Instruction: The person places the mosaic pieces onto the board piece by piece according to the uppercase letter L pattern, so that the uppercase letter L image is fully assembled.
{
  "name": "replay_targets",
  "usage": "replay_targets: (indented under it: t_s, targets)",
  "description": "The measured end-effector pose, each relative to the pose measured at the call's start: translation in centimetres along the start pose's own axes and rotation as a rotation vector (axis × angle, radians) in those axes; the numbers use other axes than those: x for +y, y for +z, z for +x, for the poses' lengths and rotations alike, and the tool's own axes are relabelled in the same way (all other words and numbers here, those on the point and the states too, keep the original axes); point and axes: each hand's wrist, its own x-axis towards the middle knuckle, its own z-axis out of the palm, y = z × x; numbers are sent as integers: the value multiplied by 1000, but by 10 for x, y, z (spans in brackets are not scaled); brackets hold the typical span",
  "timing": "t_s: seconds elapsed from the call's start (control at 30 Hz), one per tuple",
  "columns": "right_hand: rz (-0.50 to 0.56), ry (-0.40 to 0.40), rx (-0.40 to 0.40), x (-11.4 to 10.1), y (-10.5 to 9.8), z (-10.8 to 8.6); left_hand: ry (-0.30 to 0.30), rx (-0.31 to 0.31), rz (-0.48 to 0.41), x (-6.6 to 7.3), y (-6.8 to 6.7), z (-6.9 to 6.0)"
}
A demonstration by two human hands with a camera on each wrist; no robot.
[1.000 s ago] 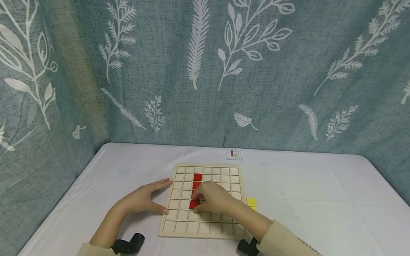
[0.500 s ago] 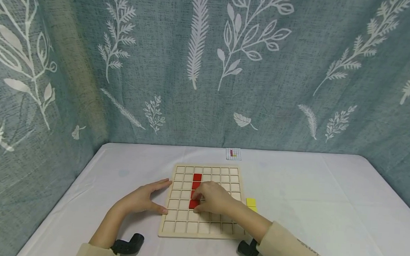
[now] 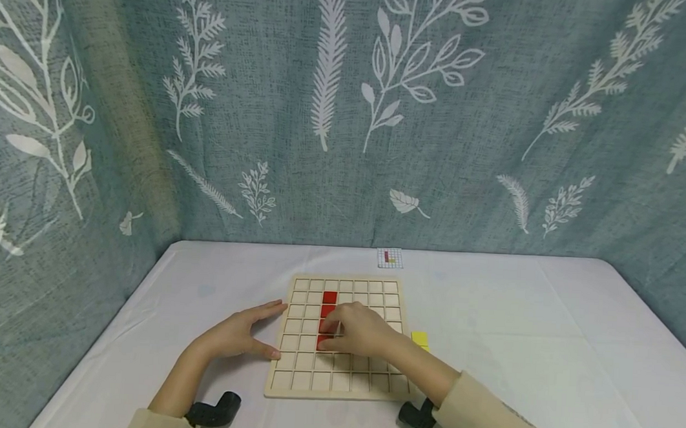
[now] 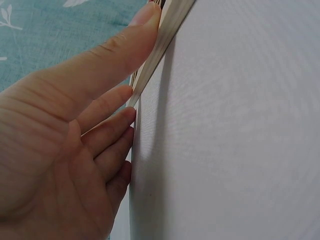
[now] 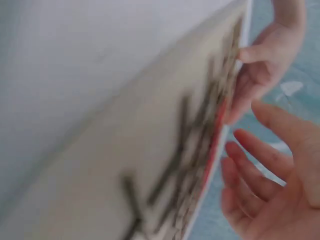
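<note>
A wooden grid board lies on the table with a column of red square tiles set in its cells. My right hand is over the lower part of that column, partly covering it. Its thumb is at the lowest red tile. In the right wrist view the fingers of this right hand are spread and gently bent, with no tile visible between them. At the board's left edge, my left hand rests with thumb and fingers apart. The left wrist view has the thumb against the wooden edge.
Yellow square tiles lie just right of the board, partly hidden by the right forearm. Behind the board is a small printed grid card. A white cloth covers the table, and a leaf-patterned curtain hangs behind it.
My right thumb has shifted slightly left and up, onto the lowest red tile. The left hand stays at the board's edge, and the tiles look unmoved.
</note>
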Motion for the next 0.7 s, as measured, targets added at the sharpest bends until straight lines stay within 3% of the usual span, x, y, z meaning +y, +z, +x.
replay_targets:
  t_s: [0.2, 0.3, 0.47, 0.7]
  targets:
    - [153, -15, -249, -1, -21, -6, -13, 7, -5, -1, 1, 0]
    - [166, 8, -311, 0, -29, -10, -13, 9, -3, -1, 1, 0]
    - [165, 82, -312, 4, -35, -19, -11, 7, -6, -2, 2, 1]
    - [203, 167, -238, 20, -39, -37, -3, 6, -9, 0, 1, 1]
